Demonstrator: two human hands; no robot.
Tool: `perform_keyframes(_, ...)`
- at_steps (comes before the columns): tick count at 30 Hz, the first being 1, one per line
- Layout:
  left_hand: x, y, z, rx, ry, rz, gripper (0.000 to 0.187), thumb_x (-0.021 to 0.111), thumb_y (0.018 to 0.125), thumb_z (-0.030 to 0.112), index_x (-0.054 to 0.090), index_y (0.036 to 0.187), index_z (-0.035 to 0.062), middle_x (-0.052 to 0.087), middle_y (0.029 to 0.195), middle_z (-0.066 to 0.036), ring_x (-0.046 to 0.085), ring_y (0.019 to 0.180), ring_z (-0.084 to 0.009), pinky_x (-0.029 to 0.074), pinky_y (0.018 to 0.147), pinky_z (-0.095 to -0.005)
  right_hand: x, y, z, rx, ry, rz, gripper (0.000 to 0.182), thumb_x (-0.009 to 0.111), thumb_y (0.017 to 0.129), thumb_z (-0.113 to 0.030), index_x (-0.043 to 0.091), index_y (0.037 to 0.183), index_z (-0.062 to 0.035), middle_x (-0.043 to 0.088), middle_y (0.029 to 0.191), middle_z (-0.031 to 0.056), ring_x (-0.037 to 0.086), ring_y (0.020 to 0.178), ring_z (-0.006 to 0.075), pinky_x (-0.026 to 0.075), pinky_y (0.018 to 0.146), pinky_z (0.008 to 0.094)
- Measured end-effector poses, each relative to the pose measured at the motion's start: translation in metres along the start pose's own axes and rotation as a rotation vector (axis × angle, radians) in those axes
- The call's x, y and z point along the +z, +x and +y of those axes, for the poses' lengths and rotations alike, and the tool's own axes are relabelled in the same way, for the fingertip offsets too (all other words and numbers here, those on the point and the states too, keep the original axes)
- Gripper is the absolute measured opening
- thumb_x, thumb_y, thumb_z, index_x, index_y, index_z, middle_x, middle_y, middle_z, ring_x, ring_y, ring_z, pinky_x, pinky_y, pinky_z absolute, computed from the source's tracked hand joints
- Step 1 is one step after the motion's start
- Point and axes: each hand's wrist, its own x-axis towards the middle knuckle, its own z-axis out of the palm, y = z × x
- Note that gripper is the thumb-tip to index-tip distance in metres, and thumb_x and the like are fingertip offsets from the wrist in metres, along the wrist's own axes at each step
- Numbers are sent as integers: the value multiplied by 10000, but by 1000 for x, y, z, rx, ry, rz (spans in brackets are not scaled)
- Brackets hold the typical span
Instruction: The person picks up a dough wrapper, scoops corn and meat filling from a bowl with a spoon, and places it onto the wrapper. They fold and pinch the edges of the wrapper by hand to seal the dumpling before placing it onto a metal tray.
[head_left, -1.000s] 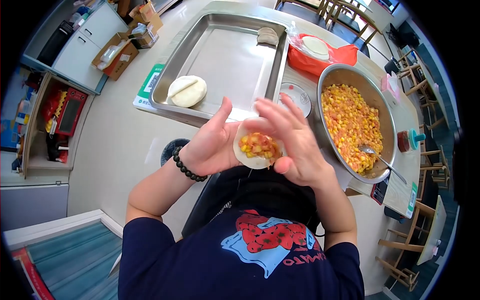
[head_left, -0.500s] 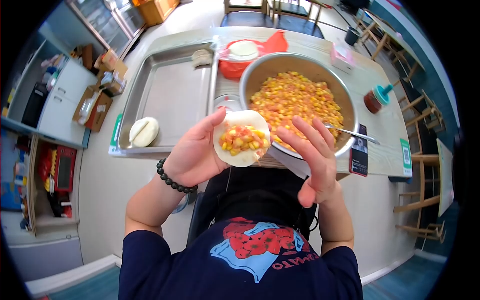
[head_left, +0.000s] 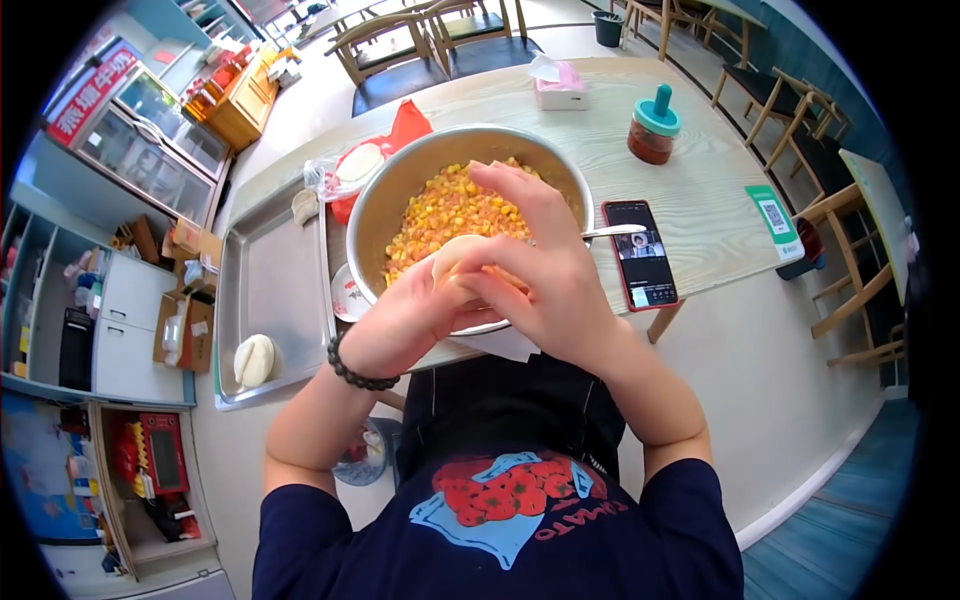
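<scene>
In front of the steel bowl's near rim, a round dumpling wrapper is held between my two hands, its pale edge showing above the fingers. My left hand cups it from below, closed around it. Over it comes my right hand, with thumb and some fingers pressed on the wrapper and the upper fingers raised and bent. The fingers hide most of the wrapper and its filling. Behind them, the large steel bowl holds corn and pinkish filling, with a spoon leaning over its right rim.
Left of the bowl lies a metal tray with a pale dough piece and a smaller one. Wrappers rest on a red bag. Rightward are a phone, a lidded jar and a tissue box.
My right hand has come over to the left hand and closed on the wrapper, which was lying flat and filled on the left palm. The view has turned rightward.
</scene>
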Motion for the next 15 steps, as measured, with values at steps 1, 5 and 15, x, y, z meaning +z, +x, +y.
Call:
perform_keyframes(1,5,2,2,83,370,10,462,492,935,309,387,1298,44,530,1212,-108,553,1100,-202,459,949,-337,-1,1,2,31,59,-12,135,656,728,-83,619,858,-86,467,1289,173,432,1201,350,338,999,427)
perform_keyframes(5,16,3,4,170,473,111,390,567,889,123,432,1234,1,554,1174,-128,586,1062,-217,501,889,-310,-14,-3,6,213,180,127,148,615,739,-40,601,885,-57,468,1269,181,444,1177,345,346,987,430)
perform_keyframes(15,8,8,2,183,321,124,417,574,891,153,423,1245,-8,560,1167,-143,586,1074,-235,500,896,-324,-10,-26,0,173,3,105,188,648,699,-76,594,879,-59,470,1248,193,432,1186,367,332,997,442)
